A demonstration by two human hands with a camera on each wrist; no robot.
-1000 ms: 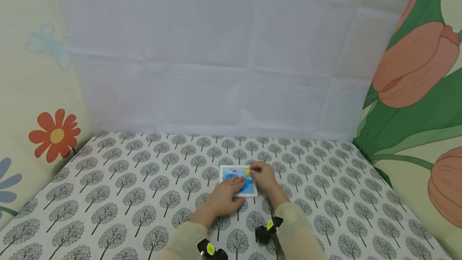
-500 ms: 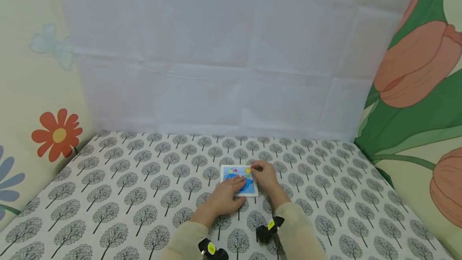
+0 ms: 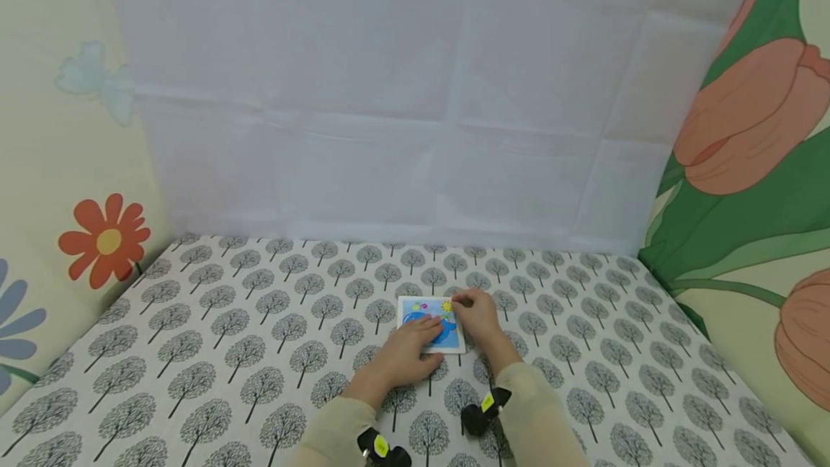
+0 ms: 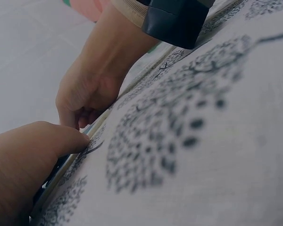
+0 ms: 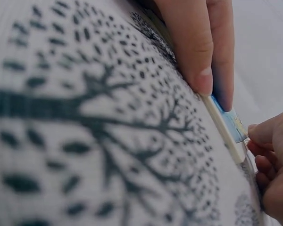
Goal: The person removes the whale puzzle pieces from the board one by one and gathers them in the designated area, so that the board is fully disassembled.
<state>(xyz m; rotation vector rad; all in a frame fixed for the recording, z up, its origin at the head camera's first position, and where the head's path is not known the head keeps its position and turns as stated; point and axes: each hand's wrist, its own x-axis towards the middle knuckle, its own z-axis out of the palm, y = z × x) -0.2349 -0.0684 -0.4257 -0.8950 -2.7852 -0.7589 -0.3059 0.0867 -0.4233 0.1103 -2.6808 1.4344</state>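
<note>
A small white-framed puzzle (image 3: 462,341) with a blue whale picture lies flat on the patterned cloth in the head view. My left hand (image 3: 403,355) rests across its lower left part with fingers extended, hiding part of the whale. At the upper right corner, my right hand (image 3: 478,316) has thumb and index finger pinched beside the yellow sun. The right wrist view shows these fingertips on the edge of a blue puzzle piece (image 5: 237,126) that stands slightly up from the frame. Left-hand fingers (image 5: 221,61) press on the puzzle close by. In the left wrist view, the left thumb (image 4: 70,140) lies along the near edge.
A white cloth with black trees (image 3: 259,352) covers the table. Behind it hangs a white sheet (image 3: 363,107). Floral cloths with a red flower (image 3: 104,241) and tulips (image 3: 746,121) flank the sides. Black wrist cameras (image 3: 483,413) sit at both cuffs.
Both hands keep their places on the puzzle. The head view has shifted very slightly.
</note>
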